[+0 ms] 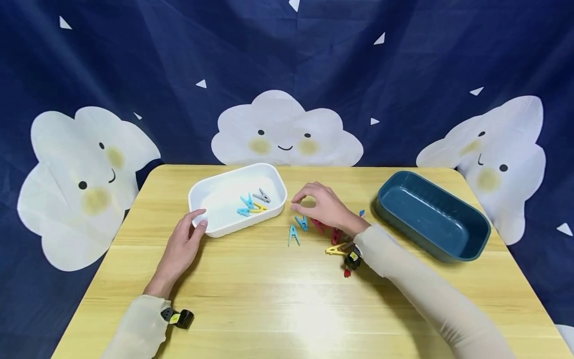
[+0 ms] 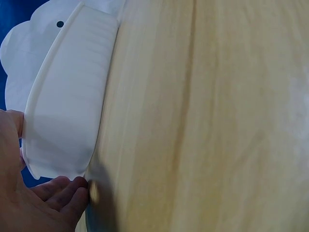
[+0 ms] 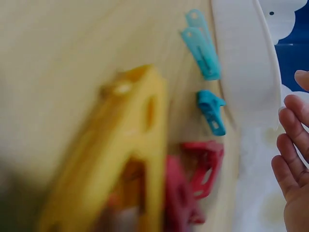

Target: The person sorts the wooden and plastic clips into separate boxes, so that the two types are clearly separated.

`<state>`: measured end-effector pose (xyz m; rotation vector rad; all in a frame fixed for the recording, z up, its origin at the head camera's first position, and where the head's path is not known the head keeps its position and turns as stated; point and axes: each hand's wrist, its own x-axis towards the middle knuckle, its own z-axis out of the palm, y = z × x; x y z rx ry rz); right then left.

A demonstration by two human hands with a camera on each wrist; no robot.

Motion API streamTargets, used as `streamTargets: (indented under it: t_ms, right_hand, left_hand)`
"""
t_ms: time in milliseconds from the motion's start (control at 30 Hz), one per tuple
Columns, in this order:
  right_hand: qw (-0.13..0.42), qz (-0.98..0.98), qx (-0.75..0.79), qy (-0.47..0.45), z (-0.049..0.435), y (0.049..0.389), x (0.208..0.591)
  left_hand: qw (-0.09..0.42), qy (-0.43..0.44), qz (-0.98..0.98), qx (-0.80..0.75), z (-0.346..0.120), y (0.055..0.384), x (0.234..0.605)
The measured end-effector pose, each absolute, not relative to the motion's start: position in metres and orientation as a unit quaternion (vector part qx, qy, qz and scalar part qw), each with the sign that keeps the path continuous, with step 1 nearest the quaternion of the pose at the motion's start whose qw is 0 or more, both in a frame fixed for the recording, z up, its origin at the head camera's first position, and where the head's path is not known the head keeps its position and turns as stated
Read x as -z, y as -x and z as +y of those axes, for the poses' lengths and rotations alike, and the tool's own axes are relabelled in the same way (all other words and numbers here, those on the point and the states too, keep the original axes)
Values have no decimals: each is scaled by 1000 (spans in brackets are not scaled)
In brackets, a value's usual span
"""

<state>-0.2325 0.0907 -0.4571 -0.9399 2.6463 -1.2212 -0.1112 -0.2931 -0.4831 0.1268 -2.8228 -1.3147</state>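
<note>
In the head view my left hand [image 1: 181, 247] holds the near left corner of a white tray [image 1: 218, 232], its fingers and thumb at the rim. Inside lie a grey clothespin [image 1: 262, 196], light blue ones [image 1: 247, 201] and a yellow one [image 1: 257, 208]. My right hand [image 1: 320, 204] hovers just right of the tray, fingers gently bent, with nothing visible between them. Below it on the table are two blue clothespins [image 1: 293, 234], red ones [image 1: 336, 236] and a yellow clothespin [image 1: 336, 249]. The right wrist view shows that yellow clothespin [image 3: 140, 125] large and blurred; the forearm partly covers the pile.
At the right of the wooden table [image 1: 251, 299] stands a deep dark teal bin [image 1: 430, 239], angled. A small red piece [image 1: 347, 273] and a small blue piece [image 1: 361, 213] show beside the right wrist. A dark blue cloth [image 1: 296, 55] with clouds hangs behind.
</note>
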Motion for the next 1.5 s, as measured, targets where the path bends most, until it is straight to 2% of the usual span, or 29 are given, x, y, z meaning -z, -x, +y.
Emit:
streamTargets:
  t_ms: [500,800,1500]
  right_hand:
    - [51,879,386,274,139,210,481]
    - [34,890,351,288,160,205,491]
    - [68,916,274,286,163,197,485]
  left_hand:
    - [8,-41,-906,421,-291,112,483]
    - [5,-41,-908,418,-291,111,482]
    - [-1,-50,-909,414,-292,111,482]
